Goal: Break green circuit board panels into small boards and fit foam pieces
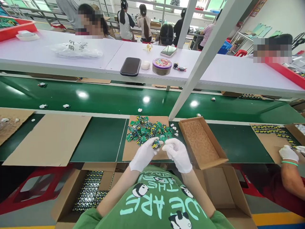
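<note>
My left hand (143, 155), in a white glove, grips a small circuit board (156, 145) with a yellow part on it, between thumb and fingers. Close to its right, my gloved right hand (178, 155) is closed in a pinch; whatever its fingertips hold is too small to make out. Just beyond both hands lies a heap of green circuit boards (148, 129) with yellow and black parts, on a cardboard sheet (126, 153). Several small white pieces (175, 129) are scattered by the heap's right side.
A shallow cardboard tray (202, 143) stands slanted at my right. Below the bench edge, an open box (64, 194) at left holds rows of boards. A slanted metal post (186, 90) rises beyond the heap. At far right works a co-worker's gloved hand (288, 154).
</note>
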The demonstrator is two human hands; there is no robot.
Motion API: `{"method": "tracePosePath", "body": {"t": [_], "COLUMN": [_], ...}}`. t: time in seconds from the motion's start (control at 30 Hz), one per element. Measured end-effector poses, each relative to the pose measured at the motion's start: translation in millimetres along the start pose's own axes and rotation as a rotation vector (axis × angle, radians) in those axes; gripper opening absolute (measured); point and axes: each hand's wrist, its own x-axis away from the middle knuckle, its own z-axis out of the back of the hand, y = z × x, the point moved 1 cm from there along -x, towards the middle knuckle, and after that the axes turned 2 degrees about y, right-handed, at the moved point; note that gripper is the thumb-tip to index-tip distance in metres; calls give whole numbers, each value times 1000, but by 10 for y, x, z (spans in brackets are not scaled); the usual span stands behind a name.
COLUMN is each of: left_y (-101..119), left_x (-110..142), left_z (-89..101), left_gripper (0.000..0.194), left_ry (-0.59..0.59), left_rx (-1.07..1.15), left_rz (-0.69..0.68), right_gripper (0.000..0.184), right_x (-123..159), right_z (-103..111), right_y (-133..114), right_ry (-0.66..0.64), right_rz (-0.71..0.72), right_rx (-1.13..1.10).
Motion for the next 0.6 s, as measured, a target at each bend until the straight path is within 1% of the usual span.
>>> {"method": "tracePosePath", "body": {"t": [0.07, 0.13, 0.2, 0.27, 0.33, 0.4, 0.47, 0.6], "left_y": [43, 101, 156, 189, 205, 215, 231, 287], "left_x": [61, 136, 202, 250, 280, 305, 330, 376], "left_z": [-22, -66, -106, -123, -117, -107, -113, -162], "left_gripper": [35, 37, 35, 34, 33, 31, 32, 44], "left_ry": [-63, -139, -193, -202, -168, -142, -161, -244], "left_rx": [53, 87, 71, 43, 2, -62, -122, -176], "left_rz": [48, 84, 74, 55, 22, -24, -63, -114], "right_gripper": [21, 24, 23, 16, 15, 22, 28, 28], "right_x": [17, 35, 55, 82, 118, 163, 209, 279], "right_z": [-32, -45, -35, -18, -14, -32, -60, -95], "right_y": [-34, -83, -130, -166, -192, -223, -267, -352], "right_ry": [3, -40, -72, -46, 6, 54, 74, 103], "right_rz": [31, 108, 201, 263, 239, 195, 188, 252], "right_rx": [70, 117, 181, 249, 266, 226, 214, 314]}}
